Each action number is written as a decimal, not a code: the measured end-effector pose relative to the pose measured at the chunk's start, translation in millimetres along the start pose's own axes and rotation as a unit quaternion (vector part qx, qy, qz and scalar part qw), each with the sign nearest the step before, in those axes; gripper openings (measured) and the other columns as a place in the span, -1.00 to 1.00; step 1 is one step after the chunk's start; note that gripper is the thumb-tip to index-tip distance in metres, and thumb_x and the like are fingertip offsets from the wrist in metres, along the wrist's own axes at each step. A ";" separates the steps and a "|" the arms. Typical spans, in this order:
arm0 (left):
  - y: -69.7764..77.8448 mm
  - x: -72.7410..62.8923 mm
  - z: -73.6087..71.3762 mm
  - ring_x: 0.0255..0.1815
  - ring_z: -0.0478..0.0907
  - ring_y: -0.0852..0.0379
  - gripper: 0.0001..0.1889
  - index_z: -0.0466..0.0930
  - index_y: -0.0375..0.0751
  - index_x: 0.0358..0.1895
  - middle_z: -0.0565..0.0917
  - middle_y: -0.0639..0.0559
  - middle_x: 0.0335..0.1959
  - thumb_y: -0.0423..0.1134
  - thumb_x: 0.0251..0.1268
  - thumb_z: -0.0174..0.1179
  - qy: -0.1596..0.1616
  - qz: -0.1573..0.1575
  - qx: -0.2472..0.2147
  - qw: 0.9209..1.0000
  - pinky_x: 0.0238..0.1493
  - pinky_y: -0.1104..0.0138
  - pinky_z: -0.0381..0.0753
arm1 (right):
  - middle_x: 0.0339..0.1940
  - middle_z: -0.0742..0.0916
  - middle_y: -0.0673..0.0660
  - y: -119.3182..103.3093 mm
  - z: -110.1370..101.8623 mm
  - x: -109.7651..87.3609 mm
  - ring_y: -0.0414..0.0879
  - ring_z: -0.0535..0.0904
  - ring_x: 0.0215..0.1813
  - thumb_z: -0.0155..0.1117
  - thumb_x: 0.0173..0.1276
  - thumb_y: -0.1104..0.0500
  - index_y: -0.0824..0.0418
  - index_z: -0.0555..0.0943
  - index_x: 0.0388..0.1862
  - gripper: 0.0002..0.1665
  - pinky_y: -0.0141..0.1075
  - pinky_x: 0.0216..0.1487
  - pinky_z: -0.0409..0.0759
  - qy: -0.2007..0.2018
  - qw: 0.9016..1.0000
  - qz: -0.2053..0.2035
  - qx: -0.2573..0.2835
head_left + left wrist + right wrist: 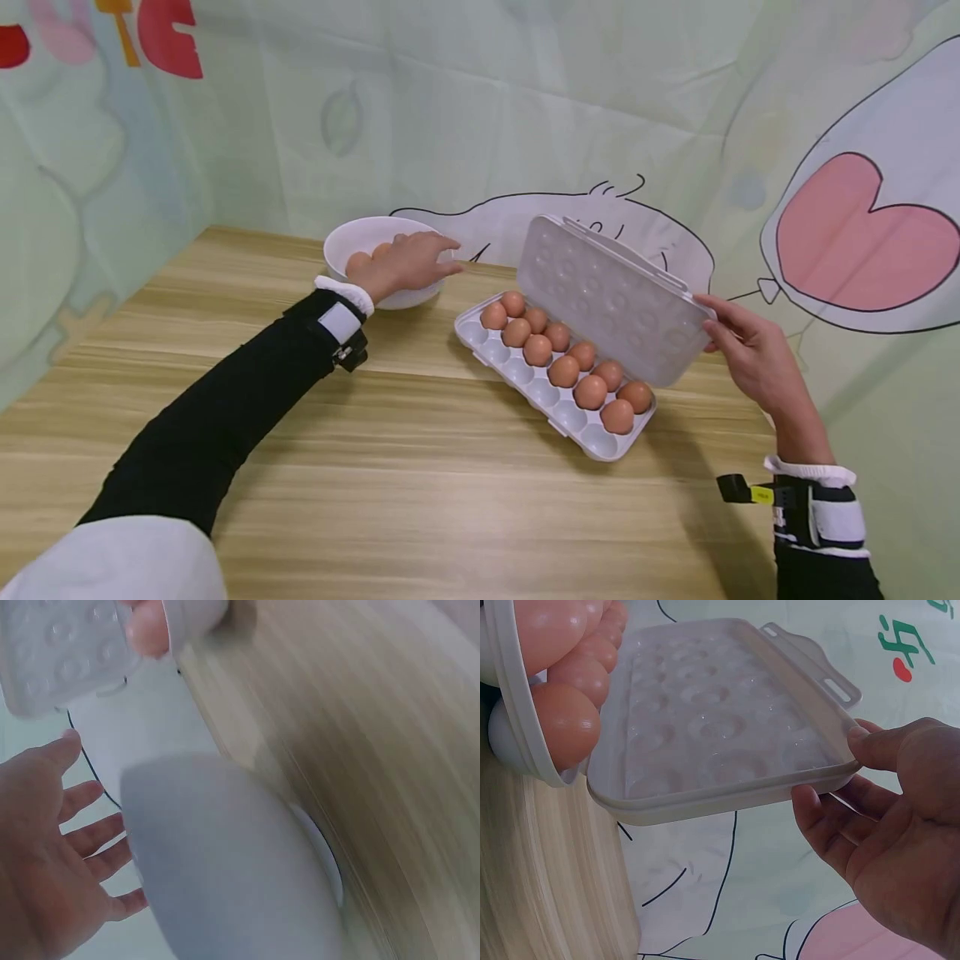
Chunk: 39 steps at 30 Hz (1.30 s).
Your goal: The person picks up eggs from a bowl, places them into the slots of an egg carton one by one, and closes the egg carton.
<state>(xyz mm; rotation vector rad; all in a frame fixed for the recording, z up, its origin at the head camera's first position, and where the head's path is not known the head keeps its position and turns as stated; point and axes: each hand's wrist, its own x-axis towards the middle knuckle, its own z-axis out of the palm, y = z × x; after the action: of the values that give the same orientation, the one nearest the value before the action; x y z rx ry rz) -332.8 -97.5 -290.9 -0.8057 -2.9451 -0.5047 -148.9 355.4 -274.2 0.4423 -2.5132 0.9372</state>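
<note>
My left hand [412, 265] is over the white bowl [347, 236], its fingers spread loosely and nothing held in them. Inside the bowl, brown eggs [358, 263] show partly behind the hand. In the left wrist view the bowl [225, 862] stands close beside the relaxed fingers. My right hand [757, 354] pinches a corner of the egg carton's lid [600, 292] between thumb and fingers, and the lid is tilted up. Brown eggs [537, 350] sit in the two rows of the carton [517, 371] nearest the lid; the front row shows bare hollows.
The wooden table [420, 500] carries the bowl at the back left and the carton right of centre. A printed cloth backdrop [480, 108] stands directly behind the table's rear edge and continues along the sides.
</note>
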 end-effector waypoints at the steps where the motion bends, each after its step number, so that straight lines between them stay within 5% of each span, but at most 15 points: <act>1: -6.6 0.0 -2.1 0.49 0.31 -0.21 -0.39 0.34 -0.18 0.55 0.39 -0.19 0.51 0.08 0.62 0.02 -0.006 -0.009 -0.006 1.000 0.41 -0.21 0.21 | 0.13 0.67 0.39 -0.1 -0.4 -0.9 -0.29 0.59 -0.16 0.08 0.61 0.36 0.34 0.50 0.43 -0.54 -0.59 -0.18 0.57 0.000 1.000 -0.001 0.000; 3: -19.1 -0.4 -6.1 0.28 0.50 -0.21 -0.38 0.29 -0.17 0.58 0.50 -0.22 0.39 0.08 0.63 -0.01 -0.019 -0.024 -0.019 0.999 0.35 -0.14 0.32 | 0.13 0.67 0.40 -0.4 -1.4 -2.7 -0.29 0.59 -0.16 0.08 0.60 0.36 0.35 0.50 0.43 -0.54 -0.59 -0.18 0.57 0.002 1.000 -0.002 0.001; 8: -41.0 -2.7 -15.2 -0.19 0.58 -0.15 -0.37 0.21 -0.20 0.61 0.63 -0.26 -0.04 0.00 0.64 -0.01 -0.042 -0.035 -0.043 0.998 0.23 0.08 0.39 | 0.15 0.66 0.39 -4.0 -3.5 -6.2 -0.29 0.59 -0.14 0.09 0.60 0.37 0.36 0.51 0.42 -0.54 -0.59 -0.17 0.57 0.006 1.000 -0.005 0.004; 13: -49.7 -3.3 -21.2 -0.03 0.50 -0.10 -0.36 0.18 -0.17 0.62 0.52 -0.18 0.12 -0.13 0.56 0.03 -0.059 -0.063 -0.043 0.995 0.20 0.10 0.32 | 0.15 0.66 0.37 -9.9 -3.3 -10.0 -0.27 0.60 -0.13 0.09 0.60 0.37 0.35 0.52 0.42 -0.55 -0.59 -0.16 0.57 0.011 1.000 0.000 0.010; 19: -54.0 -5.1 -20.1 -0.10 0.53 -0.14 -0.40 0.30 -0.24 0.54 0.58 -0.22 -0.12 -0.24 0.46 0.02 -0.066 -0.080 -0.022 0.994 0.02 0.14 0.41 | 0.16 0.66 0.34 -16.7 -1.3 -10.9 -0.23 0.59 -0.13 0.10 0.59 0.37 0.34 0.52 0.42 -0.54 -0.58 -0.15 0.58 0.013 1.000 -0.003 0.019; 24: -57.9 -3.6 -15.4 -0.30 0.53 -0.09 -0.74 0.67 -0.27 -0.05 0.56 -0.12 -0.43 -0.29 0.42 0.00 -0.060 -0.075 0.013 0.995 -0.24 0.19 0.39 | 0.15 0.67 0.27 -20.9 0.6 -11.0 -0.22 0.60 -0.11 0.10 0.60 0.36 0.33 0.52 0.42 -0.54 -0.57 -0.15 0.58 0.012 1.000 -0.008 0.025; 27: -60.1 0.3 -12.2 -0.41 0.48 -0.08 -0.83 0.57 -0.26 -0.34 0.49 -0.10 -0.54 -0.34 0.37 -0.01 -0.054 -0.079 0.021 0.995 -0.36 0.20 0.33 | 0.13 0.67 0.26 -22.6 -0.3 -9.8 -0.21 0.61 -0.11 0.10 0.59 0.37 0.34 0.52 0.42 -0.54 -0.56 -0.15 0.58 0.012 0.999 -0.015 0.028; 34: -59.1 2.8 -6.3 -0.37 0.51 -0.07 -0.89 0.49 -0.22 -0.37 0.52 -0.10 -0.46 -0.38 0.27 -0.03 -0.073 -0.114 0.026 0.990 -0.36 0.17 0.32 | 0.09 0.68 0.33 -26.0 -0.6 -8.7 -0.20 0.61 -0.14 0.10 0.59 0.37 0.34 0.53 0.41 -0.55 -0.56 -0.17 0.59 0.007 0.999 -0.019 0.033; 39: -54.1 3.8 -5.9 -0.43 0.51 -0.07 -0.85 0.47 -0.20 -0.44 0.52 -0.09 -0.51 -0.39 0.29 -0.03 -0.081 -0.101 0.022 0.991 -0.38 0.17 0.34 | 0.08 0.68 0.35 -24.9 -2.6 -11.6 -0.20 0.61 -0.16 0.10 0.59 0.38 0.36 0.52 0.41 -0.55 -0.56 -0.18 0.59 0.005 0.999 -0.018 0.034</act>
<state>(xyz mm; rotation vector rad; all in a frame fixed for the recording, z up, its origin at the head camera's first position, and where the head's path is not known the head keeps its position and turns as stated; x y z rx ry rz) -363.5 -141.4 -300.9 -0.5723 -3.1951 -0.4013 -127.5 340.9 -264.6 0.5003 -2.4617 1.0108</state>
